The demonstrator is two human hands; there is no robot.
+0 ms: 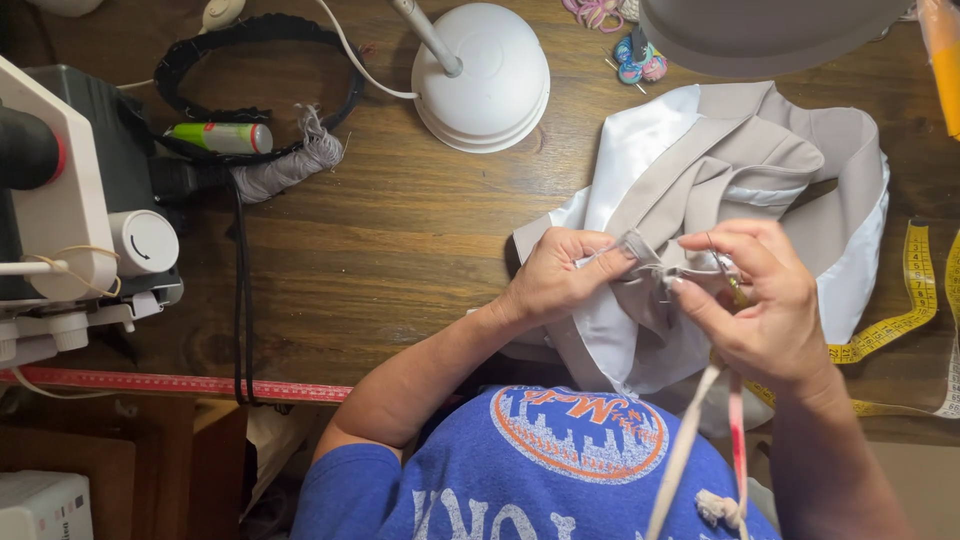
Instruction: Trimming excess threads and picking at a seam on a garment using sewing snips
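A beige garment piece with white satin lining (720,170) lies on the wooden table (420,220) at the right. My left hand (555,278) pinches a folded edge of the fabric between thumb and fingers. Close beside it, my right hand (765,305) grips the same fabric edge and holds a small metal tool, seemingly little scissors or snips, with a yellowish handle. Two cords or straps hang from the right hand toward my lap. The tool's tip is mostly hidden by the fingers.
A white sewing machine (70,210) stands at the left edge. A white lamp base (485,75) sits at the back centre, its shade (760,35) above the fabric. A yellow measuring tape (905,320) trails at the right; a red ruler strip (180,383) runs along the table's front edge.
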